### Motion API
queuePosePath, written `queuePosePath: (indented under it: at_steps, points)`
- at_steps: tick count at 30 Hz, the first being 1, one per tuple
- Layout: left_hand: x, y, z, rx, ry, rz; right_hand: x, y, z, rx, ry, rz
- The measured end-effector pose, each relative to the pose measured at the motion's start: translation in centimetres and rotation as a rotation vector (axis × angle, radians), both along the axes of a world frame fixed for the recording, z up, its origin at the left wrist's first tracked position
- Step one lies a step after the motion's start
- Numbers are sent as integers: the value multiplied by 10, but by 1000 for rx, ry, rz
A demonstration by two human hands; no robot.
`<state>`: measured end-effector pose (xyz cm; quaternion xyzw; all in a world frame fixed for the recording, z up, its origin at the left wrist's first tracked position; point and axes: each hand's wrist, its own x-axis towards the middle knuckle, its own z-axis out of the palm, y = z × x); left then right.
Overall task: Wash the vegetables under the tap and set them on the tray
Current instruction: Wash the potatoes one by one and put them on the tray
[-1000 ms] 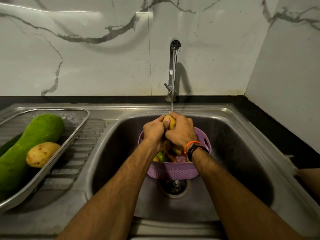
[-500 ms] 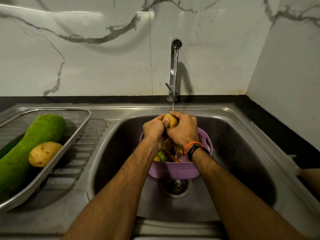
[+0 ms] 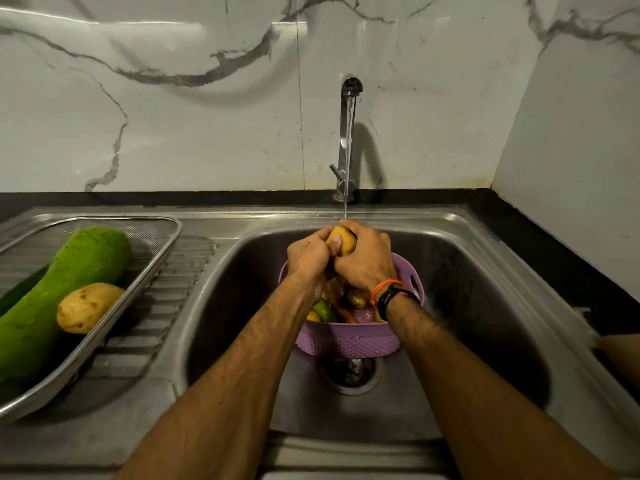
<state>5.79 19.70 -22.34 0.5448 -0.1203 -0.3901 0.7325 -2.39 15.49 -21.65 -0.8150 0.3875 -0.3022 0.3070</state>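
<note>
A yellow potato (image 3: 344, 241) is held under the running tap (image 3: 347, 140), above a purple basket (image 3: 349, 341) in the sink. My left hand (image 3: 308, 256) and my right hand (image 3: 367, 259) both grip it, fingers curled round it. The basket holds several other vegetables (image 3: 341, 308), partly hidden by my wrists. On the left, a steel mesh tray (image 3: 157, 261) carries a large green gourd (image 3: 59, 289) and a washed potato (image 3: 86, 307).
The steel sink basin (image 3: 485, 306) has a drain (image 3: 348, 374) just in front of the basket. A ribbed draining board (image 3: 162, 317) lies under the tray. Marble walls close the back and right side. Something tan shows at the right edge (image 3: 620, 355).
Both hands stay under the water stream and have shifted slightly on the potato, turning it. Nothing else has moved.
</note>
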Motion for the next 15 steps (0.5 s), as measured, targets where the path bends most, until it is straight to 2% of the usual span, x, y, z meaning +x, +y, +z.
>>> queuePosePath:
  at_steps: [6, 11, 15]
  points:
    - [3, -7, -3, 61, 30, 63, 4, 1, -5, -66, -58, -51]
    - [13, -1, -4, 97, 19, -20, 6, -3, -5, 64, -206, -10]
    - [16, 0, -4, 87, 40, -73, 5, -6, -4, 96, -183, 22]
